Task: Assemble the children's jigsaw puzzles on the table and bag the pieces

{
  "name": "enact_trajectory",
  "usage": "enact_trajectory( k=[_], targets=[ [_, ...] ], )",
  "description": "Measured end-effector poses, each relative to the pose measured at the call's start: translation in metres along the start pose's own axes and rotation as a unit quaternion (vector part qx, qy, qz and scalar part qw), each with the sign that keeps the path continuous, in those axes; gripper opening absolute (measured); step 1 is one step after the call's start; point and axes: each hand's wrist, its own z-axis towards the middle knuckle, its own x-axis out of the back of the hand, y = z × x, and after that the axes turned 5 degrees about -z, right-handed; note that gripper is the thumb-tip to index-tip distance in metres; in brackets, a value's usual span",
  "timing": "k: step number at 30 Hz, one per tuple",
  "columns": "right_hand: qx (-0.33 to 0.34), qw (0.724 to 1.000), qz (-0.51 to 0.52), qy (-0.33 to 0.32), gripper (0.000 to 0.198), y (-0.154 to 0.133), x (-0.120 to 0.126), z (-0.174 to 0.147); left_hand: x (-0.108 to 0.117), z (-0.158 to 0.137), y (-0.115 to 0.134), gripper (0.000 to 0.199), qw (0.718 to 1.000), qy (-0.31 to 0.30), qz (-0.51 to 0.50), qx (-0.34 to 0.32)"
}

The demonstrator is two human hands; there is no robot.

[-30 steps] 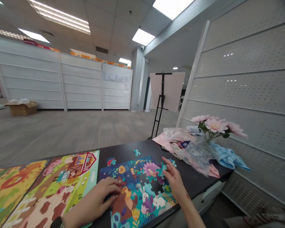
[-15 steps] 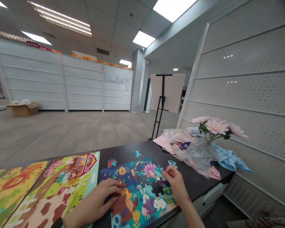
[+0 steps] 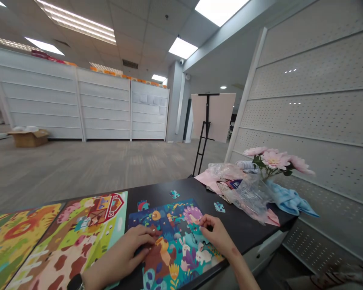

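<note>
A jigsaw puzzle (image 3: 187, 278) of rabbits, a bear and a pink peacock lies on the dark tabletop, with a gap right of its middle. My left hand (image 3: 133, 249) rests on its left side, fingers stretched over the bear. At the upper right part, beside the peacock, my right hand (image 3: 216, 233) pinches a puzzle piece at the puzzle's surface; the fingers hide most of that piece. Loose around the top edge are a red and blue piece (image 3: 143, 205), a teal piece (image 3: 174, 194) and a pale blue piece (image 3: 219, 207).
Two picture boards lie to the left, a farm scene (image 3: 87, 237) and a yellow one (image 3: 18, 237). Crumpled clear plastic (image 3: 251, 197), a blue cloth (image 3: 290, 199) and pink flowers (image 3: 274, 159) crowd the table's right end. Beyond it stands an easel (image 3: 207, 117).
My right hand has moved left over the puzzle with the piece, and the dark gap near the rabbits looks smaller. My left hand stays nearly still.
</note>
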Motion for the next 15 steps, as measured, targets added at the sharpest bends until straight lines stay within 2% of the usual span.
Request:
enact_trajectory(
  k=[9, 12, 15],
  targets=[
    [0.015, 0.989, -0.143, 0.024, 0.01, -0.014, -0.007, 0.0, 0.0, -0.002, -0.001, 0.032, 1.0, 0.0, 0.008, -0.005],
    [0.018, 0.977, -0.214, 0.005, 0.017, -0.017, -0.007, 0.0, 0.001, -0.002, 0.0, 0.032, 1.0, -0.002, 0.013, -0.001],
    [0.027, 0.973, -0.226, -0.027, 0.023, -0.016, -0.006, -0.001, 0.001, -0.001, 0.0, 0.032, 1.0, -0.003, 0.017, 0.0]
  ],
)
